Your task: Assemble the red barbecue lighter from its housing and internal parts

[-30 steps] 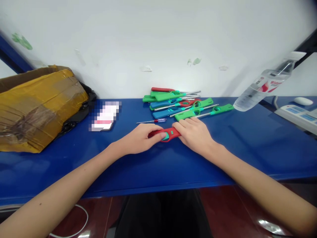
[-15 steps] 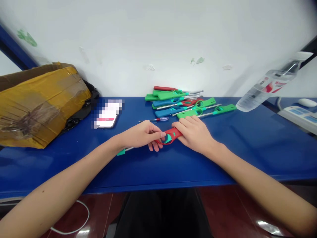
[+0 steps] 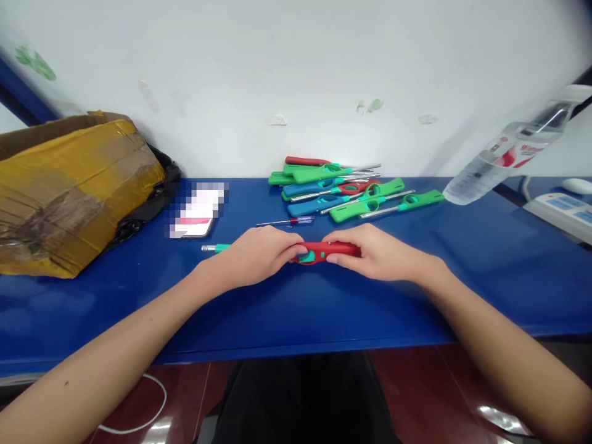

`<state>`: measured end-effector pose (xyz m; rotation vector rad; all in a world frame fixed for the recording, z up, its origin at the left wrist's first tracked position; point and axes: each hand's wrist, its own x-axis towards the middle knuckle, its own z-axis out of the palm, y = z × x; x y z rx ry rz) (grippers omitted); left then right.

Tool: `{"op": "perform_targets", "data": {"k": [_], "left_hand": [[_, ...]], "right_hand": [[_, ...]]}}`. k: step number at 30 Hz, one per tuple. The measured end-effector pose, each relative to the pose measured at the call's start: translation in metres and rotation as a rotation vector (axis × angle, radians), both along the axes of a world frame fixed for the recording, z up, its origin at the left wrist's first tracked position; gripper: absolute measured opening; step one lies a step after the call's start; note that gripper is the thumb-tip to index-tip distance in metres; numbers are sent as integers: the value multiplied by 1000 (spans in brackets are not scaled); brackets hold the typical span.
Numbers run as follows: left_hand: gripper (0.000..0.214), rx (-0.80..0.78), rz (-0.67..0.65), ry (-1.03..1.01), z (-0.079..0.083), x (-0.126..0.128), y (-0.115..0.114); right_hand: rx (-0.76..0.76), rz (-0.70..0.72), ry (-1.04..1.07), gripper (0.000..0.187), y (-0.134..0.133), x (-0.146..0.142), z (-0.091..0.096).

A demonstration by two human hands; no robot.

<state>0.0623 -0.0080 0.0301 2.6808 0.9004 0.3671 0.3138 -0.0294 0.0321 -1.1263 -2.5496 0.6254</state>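
A red long-nosed gas lighter [image 3: 319, 251] with a teal trigger lies across both of my hands, above the blue table. My left hand [image 3: 259, 256] is closed round its front part, and the metal tip with a teal collar sticks out to the left. My right hand [image 3: 377, 251] pinches the red handle between thumb and fingers near its rear end. Just beyond my hands lies a small screwdriver [image 3: 301, 220] with a clear purple and red handle. Several more lighters, green, blue and red, are piled behind it, among them a green lighter [image 3: 365, 208].
A phone [image 3: 197, 213] with a blurred screen lies left of the screwdriver. Farther left stands a taped cardboard box [image 3: 69, 197] beside black plastic. At the right are a tilted water bottle [image 3: 494, 157] and a white device [image 3: 562, 213]. The blue table [image 3: 324, 320] meets a white wall.
The red lighter has turned so its tip now points straight left and shows past my left wrist. My right hand has shifted from over the handle to a thumb-and-finger pinch.
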Motion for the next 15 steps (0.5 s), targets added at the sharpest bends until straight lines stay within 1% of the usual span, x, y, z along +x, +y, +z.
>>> {"op": "perform_targets", "data": {"k": [2,5,7,9,15], "left_hand": [[30,212,25,-46,-6,0,2],[23,567,75,-199,-13,2,3],[25,711,78,-232,-16,4,1],[25,759,64,-232,-15,6,-2],[14,775,117,-222,-15,8,-6]], "right_hand": [[-60,-40,60,27,0,-1,1],[-114,-137,178,30,1,-3,-2],[-162,-177,260,29,2,-5,-5],[-201,-194,324,27,3,-7,-8],[-226,-232,425,27,4,-11,-11]]}}
